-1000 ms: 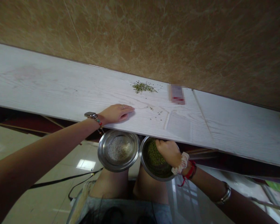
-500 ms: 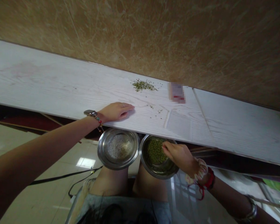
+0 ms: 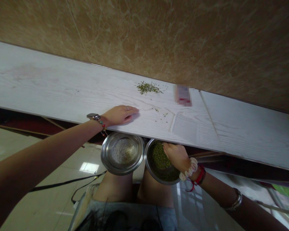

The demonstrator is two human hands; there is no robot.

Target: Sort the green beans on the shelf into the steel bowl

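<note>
My left hand [image 3: 120,115] lies flat on the white wooden tabletop [image 3: 69,86], fingers stretched out to the right and holding nothing. Over the right steel bowl [image 3: 167,180], my right hand [image 3: 177,154] is closed with its fingertips together, down at the green mung beans [image 3: 159,157] inside. Whatever is between those fingers is too small to make out. Close beside it, a second steel bowl [image 3: 106,154] holds white grains [image 3: 122,151] that look like rice. Both bowls rest on my knees, under the table's front edge. A small heap of mung beans [image 3: 148,87] is spread near the wall.
A few stray beans [image 3: 156,110] are scattered between my left hand and a translucent flat sheet [image 3: 185,126]. A blurred-out small packet or card [image 3: 183,95] sits by the marbled wall [image 3: 144,38]. Dark straps [image 3: 67,182] hang at the left above the tiled floor [image 3: 48,205].
My right hand has moved left and slightly up within the right bowl, its fingertips now further over the beans. My left hand stays where it was.
</note>
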